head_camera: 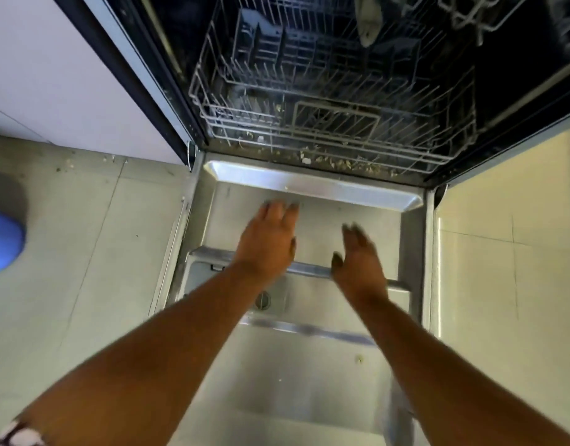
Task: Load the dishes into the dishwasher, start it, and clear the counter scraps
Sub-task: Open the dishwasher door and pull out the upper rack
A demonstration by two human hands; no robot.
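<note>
The dishwasher stands open, its steel door (312, 365) folded down flat below me. Inside the dark tub sits the white wire lower rack (325, 101), holding no dishes that I can make out. Both my arms stretch forward over the door. My left hand (267, 243) hovers with fingers straight, pointing toward the rack, a little blurred. My right hand (357, 262) is beside it, fingers relaxed and spread, holding nothing. Food crumbs (335, 160) lie along the tub's front sill. A round cap (263, 300) shows on the door's inner panel.
Pale floor tiles (84, 252) lie to the left, with a few crumbs near the white cabinet front (51, 75). A blue rounded object (1, 243) sits at the far left edge. Part of the upper rack (470, 14) and a grey spray arm (369, 17) show above.
</note>
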